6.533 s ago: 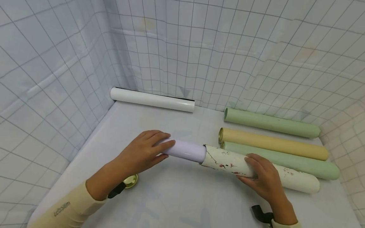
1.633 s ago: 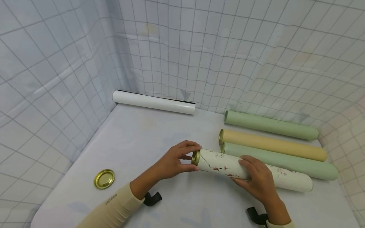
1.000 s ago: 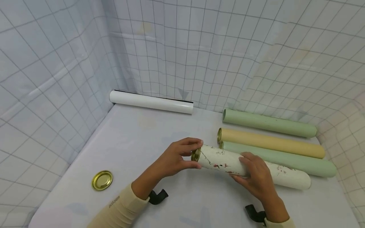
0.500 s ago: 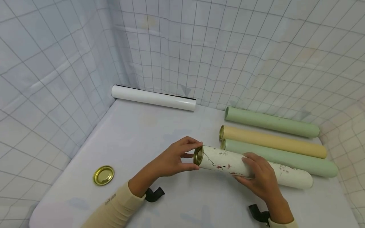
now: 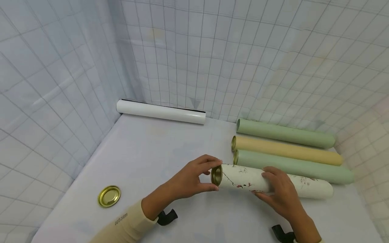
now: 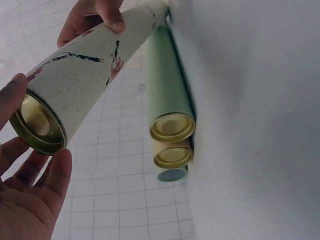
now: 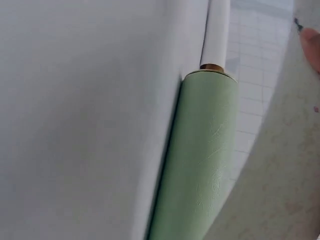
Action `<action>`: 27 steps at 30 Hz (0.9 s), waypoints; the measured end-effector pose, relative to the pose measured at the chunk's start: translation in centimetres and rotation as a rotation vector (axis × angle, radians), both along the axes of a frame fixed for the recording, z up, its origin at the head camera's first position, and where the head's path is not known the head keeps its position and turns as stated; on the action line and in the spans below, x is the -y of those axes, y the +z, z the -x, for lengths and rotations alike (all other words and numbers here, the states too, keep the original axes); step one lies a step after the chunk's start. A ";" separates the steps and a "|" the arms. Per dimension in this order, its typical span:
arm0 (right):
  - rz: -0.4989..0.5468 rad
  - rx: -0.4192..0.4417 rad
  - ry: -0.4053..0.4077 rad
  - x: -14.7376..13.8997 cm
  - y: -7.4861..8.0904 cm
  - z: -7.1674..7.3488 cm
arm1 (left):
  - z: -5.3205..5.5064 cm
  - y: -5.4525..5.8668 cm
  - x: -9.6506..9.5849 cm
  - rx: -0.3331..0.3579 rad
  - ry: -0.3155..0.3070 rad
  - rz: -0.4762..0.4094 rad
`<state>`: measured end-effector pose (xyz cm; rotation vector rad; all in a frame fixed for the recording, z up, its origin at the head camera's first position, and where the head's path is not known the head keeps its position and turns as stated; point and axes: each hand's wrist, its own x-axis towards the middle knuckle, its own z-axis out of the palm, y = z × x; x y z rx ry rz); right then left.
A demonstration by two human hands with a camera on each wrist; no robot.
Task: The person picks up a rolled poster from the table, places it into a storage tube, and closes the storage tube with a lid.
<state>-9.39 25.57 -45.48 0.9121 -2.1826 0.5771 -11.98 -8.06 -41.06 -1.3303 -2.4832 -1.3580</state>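
A white cardboard tube (image 5: 240,178) with a printed blossom branch is held slanting above the white table, its left end fitted with a gold metal lid (image 5: 216,176). My left hand (image 5: 191,179) pinches that end, thumb below and fingers above; the left wrist view shows the fingertips at the rim of the recessed lid (image 6: 41,120). Around the tube's middle, my right hand (image 5: 282,192) grips from the near side. The right wrist view catches only part of the pale tube (image 7: 270,185) and a fingertip. Inside the tube is hidden.
A loose gold lid (image 5: 109,196) lies on the table (image 5: 146,145) at left. Behind the held tube lie a green tube (image 5: 291,165), a yellow tube (image 5: 285,150) and another green tube (image 5: 285,133). A white roll (image 5: 161,112) rests along the gridded back wall.
Earliest, a lilac roll stuck out of the blossom tube under my left hand; now it is out of sight and a gold lid sits at that end. Lately the lidded end has shifted slightly right.
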 end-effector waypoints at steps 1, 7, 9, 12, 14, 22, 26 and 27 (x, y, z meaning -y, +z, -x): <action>-0.021 0.016 0.002 -0.2 -0.2 0.0 | 0.0 -0.2 0.3 0.000 0.014 0.033; -0.208 0.105 -0.064 -2.5 -1.5 0.6 | 0.5 -0.9 5.2 0.007 0.145 0.222; -0.261 0.144 -0.117 -3.6 -1.8 0.8 | 0.6 -0.8 7.4 0.023 0.186 0.242; -0.290 0.195 -0.171 -5.3 -2.2 1.1 | 0.7 -0.8 10.5 0.036 0.248 0.262; -0.289 0.211 -0.185 -6.0 -2.4 1.3 | 0.5 -0.8 12.4 0.045 0.296 0.287; -0.226 0.158 -0.185 -7.0 -2.6 2.0 | -0.8 -1.2 18.5 0.150 0.404 0.505; -0.185 0.134 -0.180 -7.1 -2.2 2.2 | -1.5 -1.9 20.3 0.214 0.429 0.602; -0.179 0.133 -0.181 -7.1 -2.1 2.2 | -1.7 -2.1 20.6 0.221 0.429 0.624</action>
